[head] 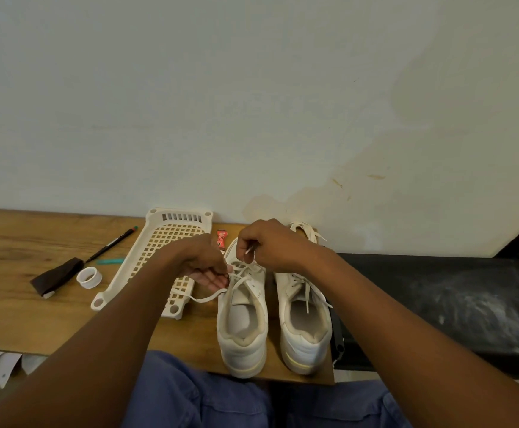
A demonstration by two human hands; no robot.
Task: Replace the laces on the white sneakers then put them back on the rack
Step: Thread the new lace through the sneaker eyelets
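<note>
Head view looks down on two white sneakers standing side by side, heels toward the person, on a wooden table [20,304]. The left sneaker [242,329] is the landmark. Over its toe end, the right hand [270,242] has its fingers curled, pinching the tip of a white lace [248,250]. The left hand [208,267] sits at that shoe's left edge, palm turned up, its fingertips pinching the lace at the eyelets; a loose length of lace trails left from there across the corner of a cream plastic lattice rack [159,242]. The rack lies flat just left of the left sneaker. The right sneaker [306,329] stands just right of it, laced, with loose ends over its tongue. More white laces [306,230] lie beyond the right sneaker by the wall. A small red packet [221,237] lies behind the left sneaker's toe. Farther left of the rack are a teal object [109,261], a pen [113,243], a roll of white tape [89,277] and a dark brown object [57,276].
</note>
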